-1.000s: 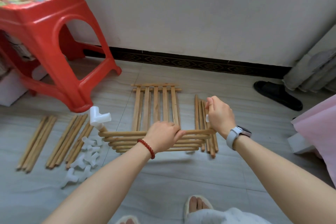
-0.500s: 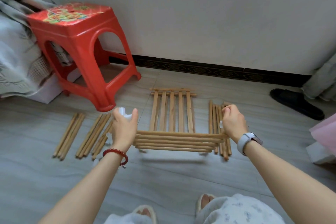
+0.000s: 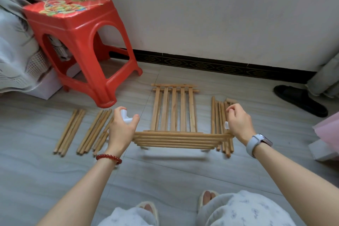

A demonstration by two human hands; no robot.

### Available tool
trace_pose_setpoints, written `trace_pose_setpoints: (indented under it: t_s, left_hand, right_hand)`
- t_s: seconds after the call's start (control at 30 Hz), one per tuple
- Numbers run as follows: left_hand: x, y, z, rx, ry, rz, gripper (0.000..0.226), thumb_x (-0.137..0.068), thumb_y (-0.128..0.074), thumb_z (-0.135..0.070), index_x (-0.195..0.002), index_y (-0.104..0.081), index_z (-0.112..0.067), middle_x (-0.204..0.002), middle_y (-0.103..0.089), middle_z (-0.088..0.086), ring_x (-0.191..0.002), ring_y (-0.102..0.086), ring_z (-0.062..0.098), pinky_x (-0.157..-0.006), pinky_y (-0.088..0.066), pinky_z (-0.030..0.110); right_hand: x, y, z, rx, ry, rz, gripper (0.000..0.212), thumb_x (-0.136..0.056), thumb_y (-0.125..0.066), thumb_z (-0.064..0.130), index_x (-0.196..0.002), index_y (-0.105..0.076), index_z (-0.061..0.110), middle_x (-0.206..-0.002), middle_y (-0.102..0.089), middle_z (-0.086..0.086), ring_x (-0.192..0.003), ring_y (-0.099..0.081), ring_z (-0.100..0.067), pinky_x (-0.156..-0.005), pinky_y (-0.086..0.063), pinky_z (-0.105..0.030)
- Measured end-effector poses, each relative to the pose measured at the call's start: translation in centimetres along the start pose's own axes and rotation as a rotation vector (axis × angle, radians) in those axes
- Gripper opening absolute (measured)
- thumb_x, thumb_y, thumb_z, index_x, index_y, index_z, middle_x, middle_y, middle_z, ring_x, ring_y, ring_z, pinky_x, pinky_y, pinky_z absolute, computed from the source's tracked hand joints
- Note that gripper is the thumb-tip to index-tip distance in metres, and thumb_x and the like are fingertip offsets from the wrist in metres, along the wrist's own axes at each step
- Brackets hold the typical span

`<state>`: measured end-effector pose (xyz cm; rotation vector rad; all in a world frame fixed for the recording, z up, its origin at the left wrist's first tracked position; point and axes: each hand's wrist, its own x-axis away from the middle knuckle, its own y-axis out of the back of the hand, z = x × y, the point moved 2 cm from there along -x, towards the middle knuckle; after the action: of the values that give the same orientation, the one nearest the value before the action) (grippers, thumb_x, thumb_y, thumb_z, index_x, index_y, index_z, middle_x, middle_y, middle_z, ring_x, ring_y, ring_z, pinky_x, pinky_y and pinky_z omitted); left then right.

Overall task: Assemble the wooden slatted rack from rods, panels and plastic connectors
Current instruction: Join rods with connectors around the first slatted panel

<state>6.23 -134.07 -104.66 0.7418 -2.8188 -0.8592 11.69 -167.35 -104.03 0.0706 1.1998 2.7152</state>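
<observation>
I hold a wooden slatted panel [image 3: 176, 140] level above the floor, seen edge-on. My left hand [image 3: 122, 128] grips the white plastic connector [image 3: 125, 116] on its left end. My right hand [image 3: 238, 124] grips another white connector [image 3: 226, 125] on its right end. A second slatted panel [image 3: 174, 109] lies flat on the floor behind. Loose wooden rods lie in bundles at the left [image 3: 70, 132], left centre [image 3: 93, 131] and right [image 3: 219, 115].
A red plastic stool [image 3: 78, 46] stands at the back left beside draped grey fabric [image 3: 14, 42]. A black slipper [image 3: 300, 100] lies at the right near the wall. Something pink [image 3: 328, 130] sits at the right edge. My knees and slippered feet fill the bottom.
My left hand slid from the middle of the held panel to the connector on its left end. The view swung left, bringing the stool further in. The right hand stayed on the right end.
</observation>
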Motion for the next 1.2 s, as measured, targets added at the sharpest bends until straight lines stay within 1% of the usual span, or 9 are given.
trace_pose_setpoints:
  t_s: [0.17, 0.3, 0.4, 0.53, 0.63, 0.77, 0.83, 1.03, 1.2]
  left_hand:
    - [1.8, 1.1, 0.3, 0.138, 0.192, 0.122, 0.041, -0.089, -0.059, -0.027, -0.123, -0.040, -0.012, -0.110, -0.049, 0.006, -0.095, -0.054, 0.023, -0.081, -0.046, 0.037]
    - [2.6, 1.7, 0.2, 0.295, 0.559, 0.183, 0.027, -0.093, -0.049, -0.020, -0.115, -0.047, -0.003, -0.089, -0.050, 0.011, -0.086, -0.054, 0.027, -0.079, -0.051, 0.040]
    - [2.8, 2.5, -0.1, 0.210, 0.561, 0.160, 0.017, -0.092, -0.046, -0.011, -0.105, -0.044, -0.001, -0.077, -0.046, 0.011, -0.088, -0.055, 0.032, -0.091, -0.048, 0.045]
    - [1.5, 4.4, -2.5, 0.188, 0.516, 0.161, 0.015, -0.091, -0.044, -0.012, -0.079, -0.046, -0.003, -0.072, -0.052, 0.013, -0.059, -0.051, 0.025, -0.069, -0.048, 0.037]
    - [0.1, 5.7, -4.2, 0.194, 0.426, 0.144, 0.015, -0.090, -0.045, -0.014, -0.085, -0.049, -0.001, -0.071, -0.054, 0.013, -0.051, -0.053, 0.022, -0.067, -0.052, 0.032]
    - [-1.4, 5.8, -4.2, 0.425, 0.250, 0.094, 0.016, -0.093, -0.051, -0.018, -0.100, -0.055, -0.004, -0.090, -0.055, 0.008, -0.076, -0.059, 0.019, -0.072, -0.051, 0.028]
    - [-1.4, 4.9, -2.8, 0.420, 0.194, 0.099, 0.014, -0.093, -0.055, -0.022, -0.095, -0.059, -0.009, -0.082, -0.053, 0.003, -0.072, -0.050, 0.015, -0.064, -0.043, 0.024]
    - [-0.7, -0.6, 5.0, 0.356, 0.273, 0.126, 0.008, -0.090, -0.061, -0.017, -0.096, -0.066, -0.020, -0.086, -0.057, 0.003, -0.079, -0.051, 0.017, -0.075, -0.044, 0.030]
    - [0.4, -4.4, 12.4, 0.291, 0.368, 0.094, 0.006, -0.089, -0.059, -0.004, -0.086, -0.060, -0.010, -0.108, -0.059, 0.003, -0.093, -0.055, 0.017, -0.081, -0.051, 0.035]
  right_hand:
    - [3.2, 0.3, -0.1, 0.186, -0.108, 0.028, 0.012, -0.096, -0.028, 0.019, -0.102, -0.039, 0.016, -0.081, -0.059, -0.008, -0.072, -0.056, -0.029, -0.061, -0.042, -0.035]
    - [3.8, 1.0, 0.4, 0.224, -0.269, 0.202, 0.021, -0.090, -0.032, 0.011, -0.109, -0.039, 0.008, -0.100, -0.058, -0.019, -0.087, -0.058, -0.038, -0.075, -0.050, -0.047]
    - [3.8, 2.1, 1.1, 0.198, -0.264, 0.256, 0.023, -0.087, -0.035, 0.009, -0.104, -0.050, 0.006, -0.106, -0.057, -0.020, -0.089, -0.061, -0.040, -0.083, -0.052, -0.049]
    - [2.0, 4.4, 3.7, 0.216, -0.187, 0.197, 0.021, -0.084, -0.039, 0.014, -0.093, -0.057, 0.011, -0.092, -0.064, -0.016, -0.082, -0.064, -0.037, -0.083, -0.052, -0.045]
    - [0.2, 5.9, 5.7, 0.166, -0.119, 0.118, 0.018, -0.083, -0.042, 0.017, -0.091, -0.058, 0.014, -0.087, -0.066, -0.015, -0.078, -0.063, -0.033, -0.079, -0.050, -0.036]
    - [-1.7, 5.2, 6.3, 0.004, 0.020, -0.004, 0.014, -0.090, -0.045, 0.019, -0.098, -0.055, 0.013, -0.096, -0.055, -0.005, -0.092, -0.045, -0.023, -0.080, -0.041, -0.035]
    - [-2.0, 3.2, 4.9, -0.098, 0.007, 0.013, 0.008, -0.092, -0.048, 0.017, -0.099, -0.051, 0.013, -0.095, -0.051, -0.003, -0.089, -0.046, -0.020, -0.075, -0.040, -0.034]
    - [-0.4, -5.8, -3.4, -0.149, -0.131, 0.159, 0.003, -0.096, -0.047, 0.015, -0.096, -0.043, 0.015, -0.079, -0.055, -0.006, -0.061, -0.051, -0.020, -0.052, -0.044, -0.034]
    - [1.9, -11.0, -8.8, -0.232, -0.149, 0.182, 0.021, -0.093, -0.053, 0.012, -0.080, -0.042, 0.024, -0.096, -0.061, 0.001, -0.079, -0.058, -0.021, -0.066, -0.044, -0.033]
